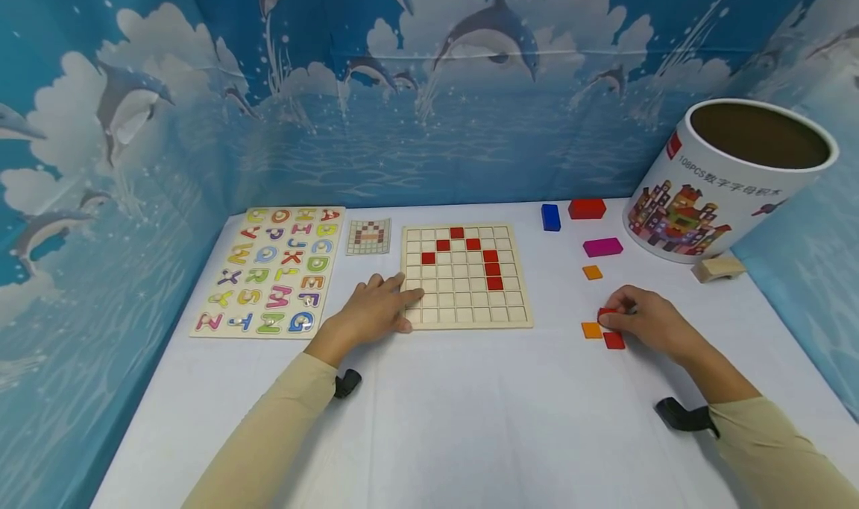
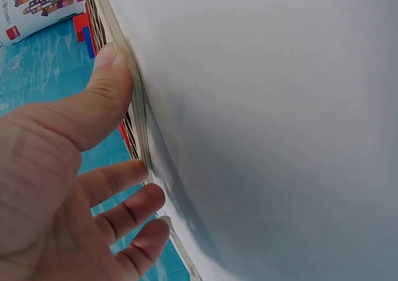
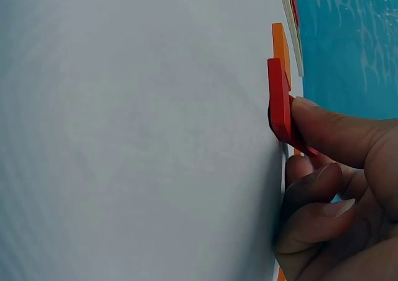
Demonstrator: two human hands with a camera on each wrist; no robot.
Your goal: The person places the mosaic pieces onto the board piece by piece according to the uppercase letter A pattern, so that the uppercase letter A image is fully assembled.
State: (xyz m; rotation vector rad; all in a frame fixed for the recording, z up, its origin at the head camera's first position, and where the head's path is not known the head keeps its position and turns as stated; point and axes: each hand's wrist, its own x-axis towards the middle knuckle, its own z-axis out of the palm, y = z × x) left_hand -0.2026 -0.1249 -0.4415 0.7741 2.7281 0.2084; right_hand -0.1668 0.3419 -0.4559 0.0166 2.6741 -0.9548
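Note:
A wooden grid board (image 1: 463, 315) lies mid-table, with several red square tiles (image 1: 494, 269) in its cells, forming an arch open on the lower left. My left hand (image 1: 372, 308) rests at the board's left edge, fingers spread and thumb at the near corner. Seen from the left wrist, the thumb (image 2: 109, 94) touches the board's side. Off to the right, my right hand (image 1: 647, 319) pinches a red tile (image 1: 607, 312) between thumb and fingers. Just below it lie another red tile (image 1: 614, 340) and an orange tile (image 1: 591, 330).
A pattern card (image 1: 368, 237) and an alphabet puzzle board (image 1: 268, 270) lie left of the grid. Toward the back right are a blue block (image 1: 551, 217), a red block (image 1: 587, 209), a magenta block (image 1: 602, 247), another orange tile (image 1: 592, 272), a large tub (image 1: 711, 188) and a wooden block (image 1: 718, 268).

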